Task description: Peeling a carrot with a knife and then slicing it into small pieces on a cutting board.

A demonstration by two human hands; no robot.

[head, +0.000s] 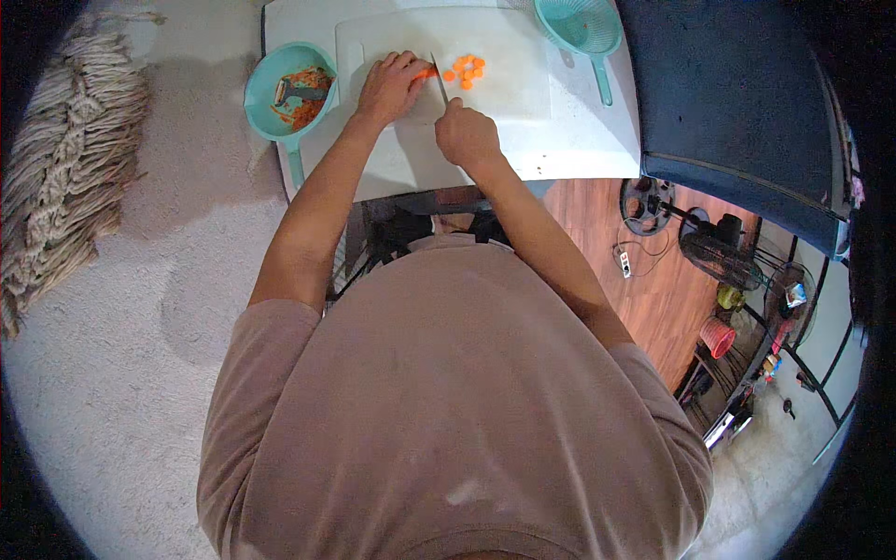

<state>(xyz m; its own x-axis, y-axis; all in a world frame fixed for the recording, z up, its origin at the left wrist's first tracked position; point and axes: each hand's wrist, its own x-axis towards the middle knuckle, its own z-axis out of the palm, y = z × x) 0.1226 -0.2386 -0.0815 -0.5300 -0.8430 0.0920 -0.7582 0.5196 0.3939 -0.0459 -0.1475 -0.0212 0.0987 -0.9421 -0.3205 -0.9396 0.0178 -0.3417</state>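
Observation:
On a translucent white cutting board (518,91), my left hand (390,85) holds a peeled carrot (425,73), most of it hidden beneath the fingers. My right hand (467,133) grips the handle of a kitchen knife (439,80), whose blade stands at the carrot's right end. Several orange carrot slices (467,70) lie just right of the blade. A turquoise handled colander (255,105) left of the board contains carrot peelings (308,112) and a dark-handled peeler (301,93). Another turquoise colander (578,28) is at the board's upper right.
The white tabletop (588,150) bears a few small scraps near its front edge. A textured wall (189,280) with a macrame hanging (77,161) rises at left. At right are a large dark panel (728,105), a black fan (721,252) and a power strip (625,264) on the wooden floor.

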